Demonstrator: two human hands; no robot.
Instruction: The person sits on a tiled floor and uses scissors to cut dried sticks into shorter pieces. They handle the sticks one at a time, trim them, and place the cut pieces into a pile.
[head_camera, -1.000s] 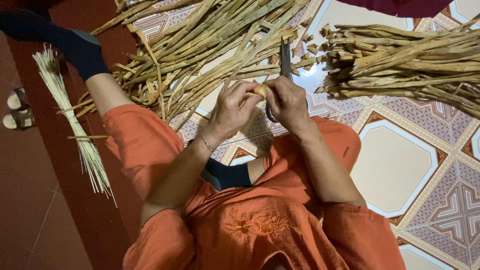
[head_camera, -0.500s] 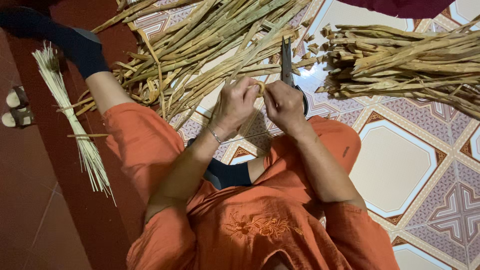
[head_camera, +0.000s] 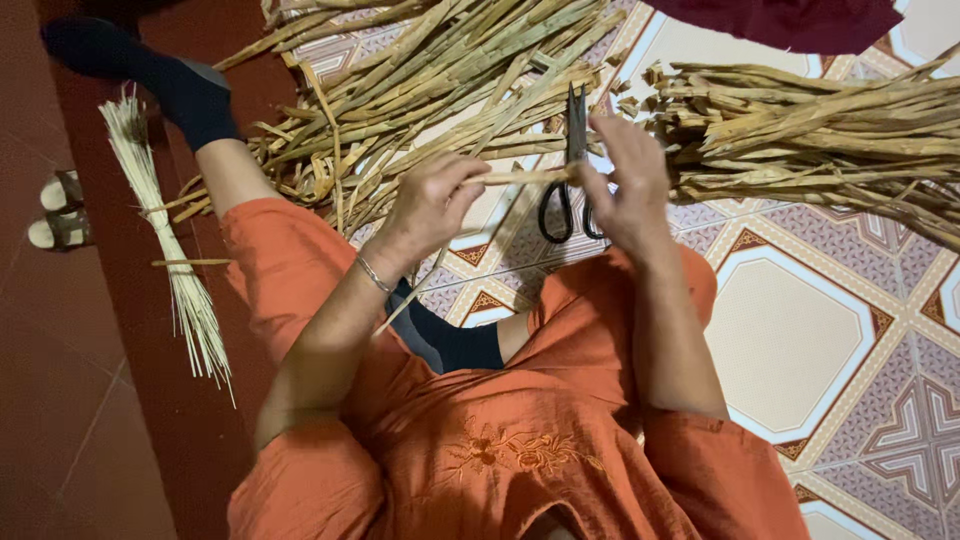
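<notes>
Left hand (head_camera: 435, 200) and right hand (head_camera: 625, 180) pinching ends of one strip (head_camera: 520, 177) between them, fingers closing narrow. Strip: pale tan, flat, thin, dry, lying level above tiled floor (head_camera: 800, 330). Black-handled scissors (head_camera: 570, 170) hanging from right hand, blades pointing away. Loose strip pile (head_camera: 430, 80) lying beyond.

Orange embroidered tunic (head_camera: 500, 460), orange trousers, dark socks (head_camera: 190, 95), thin silver bracelet (head_camera: 373, 273) on left wrist

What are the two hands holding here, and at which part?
Both hands hold one dried plant strip: the left hand grips its left part, the right hand pinches its right end. The scissors lie unheld.
</notes>
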